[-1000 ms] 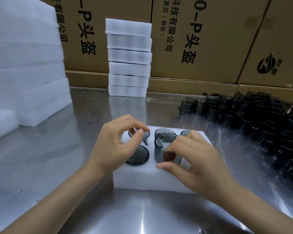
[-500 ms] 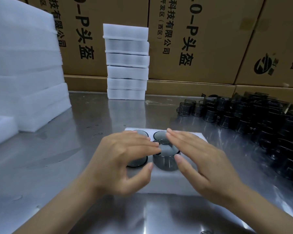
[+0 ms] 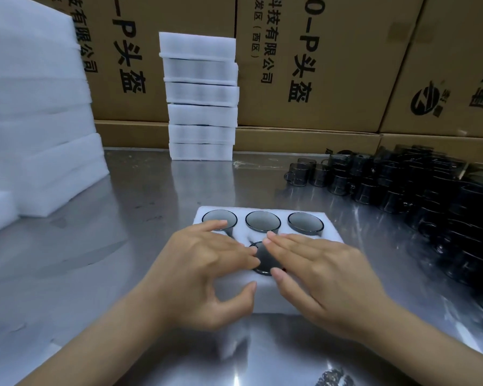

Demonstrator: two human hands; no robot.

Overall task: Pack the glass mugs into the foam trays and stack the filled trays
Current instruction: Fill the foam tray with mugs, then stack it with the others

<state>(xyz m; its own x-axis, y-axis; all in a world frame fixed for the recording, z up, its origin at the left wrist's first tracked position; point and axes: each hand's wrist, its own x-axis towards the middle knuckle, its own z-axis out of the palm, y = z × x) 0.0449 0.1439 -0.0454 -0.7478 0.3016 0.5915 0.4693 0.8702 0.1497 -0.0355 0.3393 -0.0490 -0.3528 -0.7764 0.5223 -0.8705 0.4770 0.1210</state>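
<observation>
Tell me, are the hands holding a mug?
No. Both hands, left hand and right hand, lie flat-fingered over the foam tray, gripping nothing.

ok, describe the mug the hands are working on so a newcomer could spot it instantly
On the steel table, find the white foam tray nearest the camera, with three mugs seated along its far row. The mug being pressed sits in the near row's middle, between the left hand and right hand; unlike the far three, fingers partly cover it.

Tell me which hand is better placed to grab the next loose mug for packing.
Right. The right hand lies on the tray's side nearest the loose mugs; the left hand would have to cross over it.
</observation>
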